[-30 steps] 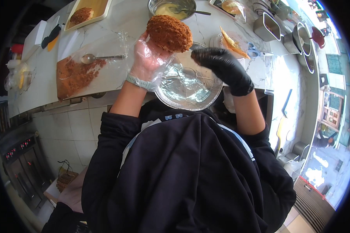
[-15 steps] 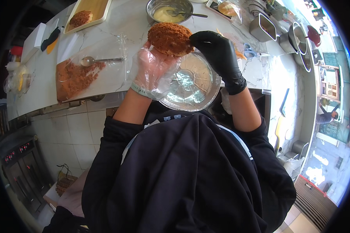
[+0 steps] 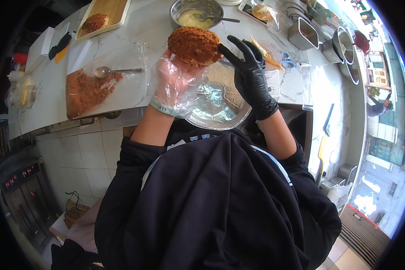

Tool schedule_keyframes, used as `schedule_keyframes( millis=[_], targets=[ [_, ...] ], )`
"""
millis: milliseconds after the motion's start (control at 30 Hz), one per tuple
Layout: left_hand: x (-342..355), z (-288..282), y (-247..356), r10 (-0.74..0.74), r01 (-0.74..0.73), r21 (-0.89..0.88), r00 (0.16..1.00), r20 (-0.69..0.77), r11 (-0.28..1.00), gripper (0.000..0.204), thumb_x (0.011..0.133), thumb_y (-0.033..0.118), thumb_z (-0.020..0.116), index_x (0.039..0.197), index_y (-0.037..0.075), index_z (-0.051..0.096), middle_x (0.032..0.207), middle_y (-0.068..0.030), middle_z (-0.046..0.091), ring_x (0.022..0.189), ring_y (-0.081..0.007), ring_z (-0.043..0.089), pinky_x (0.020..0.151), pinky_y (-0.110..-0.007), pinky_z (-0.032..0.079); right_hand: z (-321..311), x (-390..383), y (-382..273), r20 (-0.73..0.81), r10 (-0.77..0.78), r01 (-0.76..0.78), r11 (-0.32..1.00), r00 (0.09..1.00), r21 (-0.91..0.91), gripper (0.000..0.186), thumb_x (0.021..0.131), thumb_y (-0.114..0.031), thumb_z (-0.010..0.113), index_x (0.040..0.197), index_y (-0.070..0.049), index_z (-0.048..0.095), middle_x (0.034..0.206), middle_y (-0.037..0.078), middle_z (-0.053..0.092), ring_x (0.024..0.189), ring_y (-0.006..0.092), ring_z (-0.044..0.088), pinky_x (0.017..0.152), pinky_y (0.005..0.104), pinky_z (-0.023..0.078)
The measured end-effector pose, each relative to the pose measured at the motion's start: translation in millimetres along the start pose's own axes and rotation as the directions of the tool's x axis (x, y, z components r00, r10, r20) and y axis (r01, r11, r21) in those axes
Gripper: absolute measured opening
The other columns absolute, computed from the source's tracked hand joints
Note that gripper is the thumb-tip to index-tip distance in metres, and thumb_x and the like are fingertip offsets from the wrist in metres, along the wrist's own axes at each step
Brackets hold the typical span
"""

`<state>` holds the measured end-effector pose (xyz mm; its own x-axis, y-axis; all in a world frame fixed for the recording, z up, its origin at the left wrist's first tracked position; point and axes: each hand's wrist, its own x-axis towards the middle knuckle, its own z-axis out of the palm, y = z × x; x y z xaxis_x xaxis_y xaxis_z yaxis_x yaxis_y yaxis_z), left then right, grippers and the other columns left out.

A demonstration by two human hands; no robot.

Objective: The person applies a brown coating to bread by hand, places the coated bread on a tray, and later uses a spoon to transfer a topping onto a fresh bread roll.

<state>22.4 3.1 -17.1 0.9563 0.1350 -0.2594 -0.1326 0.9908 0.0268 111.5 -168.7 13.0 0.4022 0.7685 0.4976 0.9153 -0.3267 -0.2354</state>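
My left hand point(image 3: 177, 78) in a clear plastic glove cradles an oval bun point(image 3: 193, 45) coated in brown crumbs. My right hand point(image 3: 252, 69) wears a black glove; its fingers are apart, with the index fingertip at the bun's right edge. Beneath both hands is a round foil pan point(image 3: 216, 108). Behind the bun sits a metal bowl point(image 3: 174, 12) of pale yellow cream with a spoon in it. To the left, a spoon point(image 3: 102, 72) rests on a clear bag of brown crumbs point(image 3: 85, 96). A golden folded pastry point(image 3: 267, 56) is right of my right hand.
Around the counter point(image 3: 146, 18) are a tray point(image 3: 118, 11) with another coated bun, a bagged bun point(image 3: 262, 12), blue scissors point(image 3: 289, 60), metal containers point(image 3: 303, 35) and dark tongs or spatulas point(image 3: 58, 47). A person point(image 3: 377, 105) appears through the window at right.
My right hand rose to the bun during the last second, then spread its fingers and shifted slightly down. The bun moved down, then slightly left, in my left hand.
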Motion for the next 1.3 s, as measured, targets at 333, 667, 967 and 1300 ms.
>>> schedule_keyframes(
  millis=[333, 667, 967, 1300],
  targets=[
    [-4, 5, 0, -0.083, 0.104, -0.172, 0.989, 0.123, 0.98, 0.053, 0.091, 0.038, 0.022, 0.132, 0.007, 0.03, 0.131, -0.0193, 0.036, 0.122, -0.0348, 0.036, 0.101, -0.053, 0.029, 1, -3, -3, 0.01, 0.051, -0.051, 0.999, 0.999, 0.009, 0.072, 0.065, 0.007, 0.05, 0.126, -0.03, 0.046, 0.137, 0.007, 0.031, 0.114, 0.033, 0.038, 0.096, 0.0429, 0.031],
    [-12, 19, -10, 0.038, -0.039, -0.019, 0.997, -0.07, 0.999, 0.048, 0.092, 0.034, 0.028, 0.131, 0.006, 0.034, 0.133, -0.0178, 0.036, 0.123, -0.0337, 0.035, 0.102, -0.051, 0.028, 16, -24, -6, 0.044, 0.035, -0.026, 0.981, 0.998, -0.193, 0.067, 0.069, -0.005, 0.056, 0.125, -0.04, 0.045, 0.142, 0.008, 0.022, 0.121, 0.0368, 0.027, 0.097, 0.0469, 0.028],
    [-10, 13, -9, 0.026, -0.026, 0.009, 1.0, -0.015, 1.0, 0.048, 0.092, 0.034, 0.029, 0.131, 0.006, 0.033, 0.133, -0.0184, 0.035, 0.123, -0.0343, 0.035, 0.102, -0.052, 0.026, 15, -22, -8, 0.028, 0.034, -0.028, 0.985, 0.999, -0.172, 0.072, 0.067, 0.0, 0.053, 0.126, -0.041, 0.043, 0.142, 0.009, 0.021, 0.123, 0.0373, 0.025, 0.098, 0.0491, 0.026],
    [-8, 6, -8, -0.071, 0.106, -0.108, 0.955, 0.289, 0.988, 0.05, 0.092, 0.035, 0.029, 0.134, 0.007, 0.029, 0.135, -0.0193, 0.032, 0.126, -0.0349, 0.03, 0.104, -0.052, 0.024, 9, -17, -12, -0.01, 0.105, -0.105, 0.993, 0.994, -0.045, 0.08, 0.062, 0.005, 0.05, 0.13, -0.035, 0.039, 0.143, 0.012, 0.018, 0.125, 0.0406, 0.021, 0.099, 0.0503, 0.021]
  ],
)
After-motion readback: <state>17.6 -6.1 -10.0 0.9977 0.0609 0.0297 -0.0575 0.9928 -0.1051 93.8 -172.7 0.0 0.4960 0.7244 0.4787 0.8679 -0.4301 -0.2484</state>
